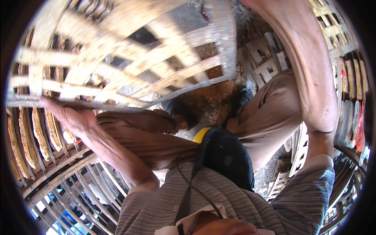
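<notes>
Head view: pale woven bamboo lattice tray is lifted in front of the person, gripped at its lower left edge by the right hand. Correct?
Not quite. In the head view the left hand grips the lower left edge of the pale woven bamboo lattice tray; the right arm goes up out of frame, its hand unseen. The tray is lifted in front of the person, as stated.

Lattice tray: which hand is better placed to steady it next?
Probably the left. The left hand already grips the lower edge of the woven lattice tray; the right arm reaches up out of frame, its hand unseen.

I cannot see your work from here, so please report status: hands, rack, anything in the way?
Left hand grips the edge of a woven bamboo rack, lifted and tilted. Right hand out of frame, arm raised. Below left, a rack of browned strips. More racks right.
</notes>
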The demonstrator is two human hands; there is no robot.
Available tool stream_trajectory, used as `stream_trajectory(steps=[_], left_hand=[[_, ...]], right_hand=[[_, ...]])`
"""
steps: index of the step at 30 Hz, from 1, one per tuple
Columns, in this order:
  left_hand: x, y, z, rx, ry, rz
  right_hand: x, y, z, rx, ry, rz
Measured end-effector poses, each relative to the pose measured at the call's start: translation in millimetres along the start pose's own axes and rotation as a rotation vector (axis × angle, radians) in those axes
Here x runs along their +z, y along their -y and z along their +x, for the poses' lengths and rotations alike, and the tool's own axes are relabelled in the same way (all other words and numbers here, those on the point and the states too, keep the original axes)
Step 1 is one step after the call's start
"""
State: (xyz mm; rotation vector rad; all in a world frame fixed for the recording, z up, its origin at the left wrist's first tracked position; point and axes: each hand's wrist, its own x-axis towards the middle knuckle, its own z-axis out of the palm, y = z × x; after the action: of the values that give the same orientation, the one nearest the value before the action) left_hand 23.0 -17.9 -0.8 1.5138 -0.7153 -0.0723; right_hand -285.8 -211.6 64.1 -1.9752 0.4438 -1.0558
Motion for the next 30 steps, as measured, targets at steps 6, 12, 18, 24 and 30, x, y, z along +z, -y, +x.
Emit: stream_trajectory(steps=[6, 12, 18, 24, 30], left_hand=[[-34.2, -3.1, 13.6, 0.07, -0.162, -0.062], [-15.5, -7.5, -2.0, -0.063, -0.153, 0.032], [-7.9, -7.0, -0.1, -0.165, -0.093, -0.083], [-6.8, -10.0, -2.5, -0.372, -0.084, -0.235], [-16.5, -11.4, -2.4, -0.439, -0.064, -0.357]], right_hand=[[0.3, 5.7, 6.2, 0.005, 0.282, -0.009], [5.3, -1.1, -1.6, 0.193, 0.187, -0.058], [15.3, -39.1, -11.8, 0.314, 0.111, -0.002], [23.1, -59.0, -12.9, 0.35, 0.051, 0.07], [21.3, -48.9, -7.6, 0.57, 0.215, 0.258]])
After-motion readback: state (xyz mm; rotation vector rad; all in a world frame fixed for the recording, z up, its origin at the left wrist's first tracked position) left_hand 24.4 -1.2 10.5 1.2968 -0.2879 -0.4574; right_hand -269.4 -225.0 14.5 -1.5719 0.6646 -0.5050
